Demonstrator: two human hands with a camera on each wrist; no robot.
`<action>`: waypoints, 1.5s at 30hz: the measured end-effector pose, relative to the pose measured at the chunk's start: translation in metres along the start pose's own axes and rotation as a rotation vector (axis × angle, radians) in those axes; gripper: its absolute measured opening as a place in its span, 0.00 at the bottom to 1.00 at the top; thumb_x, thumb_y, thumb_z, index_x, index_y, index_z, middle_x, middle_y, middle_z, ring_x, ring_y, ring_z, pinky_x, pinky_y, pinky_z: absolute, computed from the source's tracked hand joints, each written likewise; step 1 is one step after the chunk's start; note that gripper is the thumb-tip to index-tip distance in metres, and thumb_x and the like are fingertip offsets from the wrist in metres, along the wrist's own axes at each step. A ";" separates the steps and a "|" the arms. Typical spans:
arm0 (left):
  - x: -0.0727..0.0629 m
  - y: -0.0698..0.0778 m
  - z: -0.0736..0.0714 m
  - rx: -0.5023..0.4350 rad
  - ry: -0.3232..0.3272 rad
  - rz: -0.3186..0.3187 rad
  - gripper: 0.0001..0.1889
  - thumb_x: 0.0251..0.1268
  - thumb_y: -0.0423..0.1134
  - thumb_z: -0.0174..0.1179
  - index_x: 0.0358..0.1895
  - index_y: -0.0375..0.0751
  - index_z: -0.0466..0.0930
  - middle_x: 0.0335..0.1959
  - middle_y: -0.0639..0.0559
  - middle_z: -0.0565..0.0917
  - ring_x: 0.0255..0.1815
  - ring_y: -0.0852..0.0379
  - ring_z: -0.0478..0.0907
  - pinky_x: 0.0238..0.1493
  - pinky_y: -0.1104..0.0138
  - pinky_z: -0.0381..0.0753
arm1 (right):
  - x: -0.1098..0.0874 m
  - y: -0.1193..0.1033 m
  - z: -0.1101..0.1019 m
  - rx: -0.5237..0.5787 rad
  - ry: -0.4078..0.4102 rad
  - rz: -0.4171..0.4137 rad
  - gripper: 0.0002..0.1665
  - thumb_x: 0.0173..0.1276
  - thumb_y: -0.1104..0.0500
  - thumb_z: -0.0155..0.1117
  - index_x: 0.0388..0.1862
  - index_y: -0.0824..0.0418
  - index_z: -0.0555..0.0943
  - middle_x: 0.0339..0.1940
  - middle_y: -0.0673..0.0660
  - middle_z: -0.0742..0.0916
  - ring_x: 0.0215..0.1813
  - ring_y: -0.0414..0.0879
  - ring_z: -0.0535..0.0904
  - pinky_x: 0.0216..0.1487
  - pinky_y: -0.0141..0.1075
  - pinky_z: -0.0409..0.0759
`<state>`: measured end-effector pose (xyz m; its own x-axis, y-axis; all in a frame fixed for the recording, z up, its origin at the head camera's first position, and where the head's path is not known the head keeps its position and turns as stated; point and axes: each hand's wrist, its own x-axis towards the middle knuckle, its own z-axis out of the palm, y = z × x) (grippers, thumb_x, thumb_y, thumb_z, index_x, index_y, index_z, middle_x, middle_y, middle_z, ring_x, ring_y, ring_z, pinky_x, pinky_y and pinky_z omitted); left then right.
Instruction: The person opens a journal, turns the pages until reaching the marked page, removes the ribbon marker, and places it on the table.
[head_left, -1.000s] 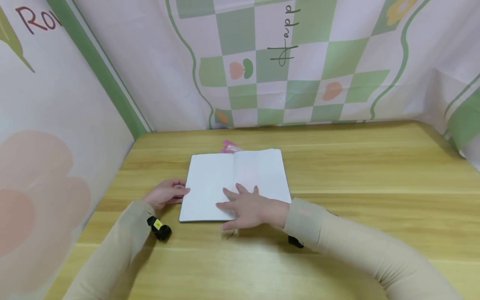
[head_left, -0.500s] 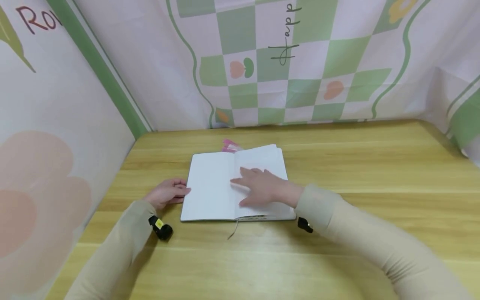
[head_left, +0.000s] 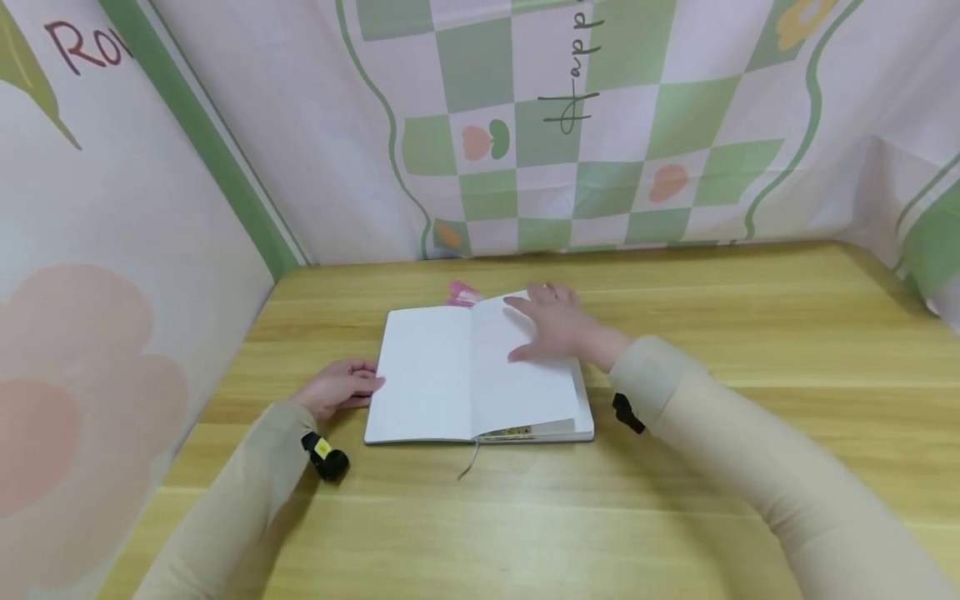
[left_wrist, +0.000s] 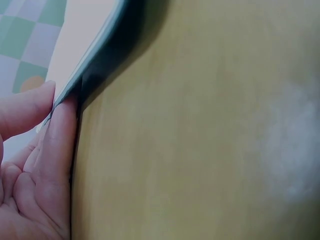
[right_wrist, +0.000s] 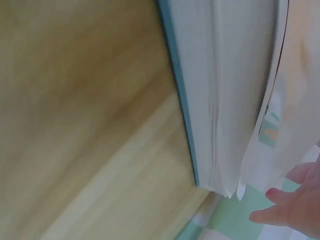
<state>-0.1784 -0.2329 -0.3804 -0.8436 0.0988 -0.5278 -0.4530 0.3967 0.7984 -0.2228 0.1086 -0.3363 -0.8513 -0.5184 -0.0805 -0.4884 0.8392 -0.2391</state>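
An open notebook (head_left: 423,375) with blank white pages lies on the table. My left hand (head_left: 333,387) holds its left edge; the left wrist view shows the thumb above the cover (left_wrist: 92,52) and a finger beneath it. Over the upper part of the right-hand page (head_left: 517,383), my right hand (head_left: 558,323) has its fingers spread near the top edge. That page stands slightly raised, and a patterned slip (head_left: 517,432) shows under its lower edge. In the right wrist view, the right fingers (right_wrist: 280,212) are beside the lifted sheet; contact is unclear there.
A grey ribbon bookmark (head_left: 469,461) hangs from the notebook's lower spine onto the wooden table (head_left: 712,333). Behind the notebook, something pink and white (head_left: 463,293) sticks out, partly hidden. A checked green-and-white cloth (head_left: 547,183) hangs along the table's back edge.
My right hand has moved from the lower middle of the notebook up and right to the top of the right page. The page's lower edge has risen, uncovering the patterned slip. The left hand stays put.
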 end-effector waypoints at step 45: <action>-0.002 0.002 0.001 -0.006 0.020 -0.017 0.29 0.68 0.35 0.56 0.68 0.30 0.57 0.64 0.35 0.68 0.44 0.60 0.75 0.42 0.73 0.81 | -0.008 0.011 -0.016 0.906 0.092 0.172 0.53 0.59 0.76 0.61 0.77 0.58 0.45 0.57 0.69 0.70 0.40 0.47 0.70 0.34 0.31 0.75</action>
<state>-0.1772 -0.2314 -0.3784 -0.8412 0.0738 -0.5357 -0.4693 0.3923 0.7911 -0.2246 0.1243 -0.3228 -0.9292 -0.3506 -0.1172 -0.0505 0.4346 -0.8992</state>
